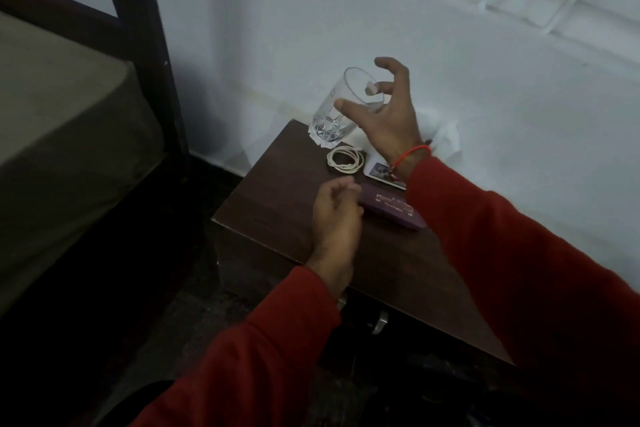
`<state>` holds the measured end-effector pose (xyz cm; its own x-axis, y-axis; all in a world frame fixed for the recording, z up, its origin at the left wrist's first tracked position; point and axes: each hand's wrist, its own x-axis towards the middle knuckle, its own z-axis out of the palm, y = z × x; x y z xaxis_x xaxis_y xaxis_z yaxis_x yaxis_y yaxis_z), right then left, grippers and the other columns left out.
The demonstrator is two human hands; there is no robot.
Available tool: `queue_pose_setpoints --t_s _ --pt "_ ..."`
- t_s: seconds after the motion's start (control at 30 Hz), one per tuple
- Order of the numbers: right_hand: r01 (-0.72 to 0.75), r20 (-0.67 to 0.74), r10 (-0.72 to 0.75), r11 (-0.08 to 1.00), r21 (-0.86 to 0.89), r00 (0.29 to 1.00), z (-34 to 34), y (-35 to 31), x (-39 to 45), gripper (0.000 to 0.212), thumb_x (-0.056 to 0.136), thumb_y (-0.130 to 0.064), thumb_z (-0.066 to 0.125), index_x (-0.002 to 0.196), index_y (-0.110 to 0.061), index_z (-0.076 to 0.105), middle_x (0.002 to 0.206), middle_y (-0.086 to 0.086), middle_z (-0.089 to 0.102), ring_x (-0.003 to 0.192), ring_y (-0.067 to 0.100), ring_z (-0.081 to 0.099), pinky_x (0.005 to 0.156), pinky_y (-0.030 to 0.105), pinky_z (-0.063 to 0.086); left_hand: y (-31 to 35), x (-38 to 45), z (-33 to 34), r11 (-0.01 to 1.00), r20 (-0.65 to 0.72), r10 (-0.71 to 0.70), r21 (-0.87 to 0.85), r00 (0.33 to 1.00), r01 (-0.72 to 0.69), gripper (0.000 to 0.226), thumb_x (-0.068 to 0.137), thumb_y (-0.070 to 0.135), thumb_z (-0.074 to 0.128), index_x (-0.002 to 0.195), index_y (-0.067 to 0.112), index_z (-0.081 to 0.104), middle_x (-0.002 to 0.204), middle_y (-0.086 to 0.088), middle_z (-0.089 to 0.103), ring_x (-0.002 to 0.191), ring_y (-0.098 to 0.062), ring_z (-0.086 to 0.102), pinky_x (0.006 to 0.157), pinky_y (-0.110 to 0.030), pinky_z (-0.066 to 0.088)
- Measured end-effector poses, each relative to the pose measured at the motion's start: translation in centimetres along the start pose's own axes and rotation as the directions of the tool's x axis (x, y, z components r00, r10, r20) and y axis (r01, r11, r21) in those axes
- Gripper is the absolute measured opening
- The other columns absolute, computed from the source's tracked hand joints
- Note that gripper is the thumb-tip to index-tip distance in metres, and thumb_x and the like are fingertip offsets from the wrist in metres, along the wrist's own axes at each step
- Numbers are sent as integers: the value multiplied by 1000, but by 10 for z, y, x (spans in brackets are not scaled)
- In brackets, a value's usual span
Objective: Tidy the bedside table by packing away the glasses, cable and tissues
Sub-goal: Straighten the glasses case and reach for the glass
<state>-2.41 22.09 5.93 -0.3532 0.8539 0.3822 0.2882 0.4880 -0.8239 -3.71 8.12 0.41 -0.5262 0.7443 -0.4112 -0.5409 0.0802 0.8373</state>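
One drinking glass (334, 114), centre frame, tilted, looks empty, at far corner of bedside table (277, 218). Right hand (384, 114) spread wide beside rim; contact unclear. Left hand (337, 208) loosely curled, holding nothing, touching end of one closed purple case (394, 206). One coiled cable (346, 159). Tissues (446, 139) crumpled behind wrist. One phone (381, 172).
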Motion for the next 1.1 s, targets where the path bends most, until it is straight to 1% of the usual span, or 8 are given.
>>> queue_pose_setpoints --t_s 0.07,0.23,0.37,0.47,0.57,0.73,0.9,1.1 --pt "12 -11 -12 1000 -1 1000 -26 -7 -9 80 68 -36 87 134 -29 42 112 9 55 89 24 68 88 43 57 3 -2 1 1000 27 24 -12 999 -24 22 100 26 57 120 31 62 105 17 66 96 -10 65 74 -27 51" --pt "33 -67 -40 994 -101 997 -92 -2 -34 82 70 -40 87 137 -31 41 113 7 58 88 13 64 81 20 54 -3 -12 12 996 105 69 47 992 -74 29 104 19 49 129 32 57 131 14 59 115 -12 60 80 -30 50" --pt "26 -223 -55 991 -132 973 -145 23 -54 79 72 -34 86 137 -26 43 116 9 56 103 13 60 79 15 52 -13 -13 20 994 58 68 78 996 -73 28 102 14 51 126 25 60 111 11 64 95 -10 60 68 -26 47" --pt "-17 -408 -40 991 -136 912 -179 46 -61 78 72 -36 85 137 -26 42 118 12 56 109 16 60 80 9 47 -20 -13 23 994 40 35 100 999 -39 24 101 17 53 119 30 60 101 16 63 94 -10 60 70 -28 49" --pt "-114 -507 27 983 -141 861 -202 71 -63 82 70 -37 85 138 -27 40 122 17 54 111 19 59 87 14 47 -27 -13 31 991 38 28 128 999 -33 24 100 17 54 119 29 62 99 17 63 95 -12 61 71 -30 50" --pt "-282 -480 170 944 -171 860 -205 112 -59 90 67 -29 87 141 -28 36 122 16 56 114 20 56 101 34 48 -39 -11 41 987 37 -3 163 999 -3 22 99 19 57 117 31 62 99 16 63 96 -13 63 78 -35 54" --pt "-374 -442 275 914 -156 854 -188 140 -49 93 68 -26 87 144 -27 34 125 14 60 115 20 57 98 25 41 -46 -10 47 983 56 -14 181 998 4 19 99 19 58 114 31 61 94 13 62 93 -14 62 82 -40 55" --pt "-388 -376 295 900 -198 878 -174 153 -48 101 68 -25 89 149 -23 30 133 18 58 125 26 56 109 37 44 -47 -7 48 985 68 -12 173 998 0 20 99 18 57 115 30 59 97 14 62 92 -12 61 89 -45 56"
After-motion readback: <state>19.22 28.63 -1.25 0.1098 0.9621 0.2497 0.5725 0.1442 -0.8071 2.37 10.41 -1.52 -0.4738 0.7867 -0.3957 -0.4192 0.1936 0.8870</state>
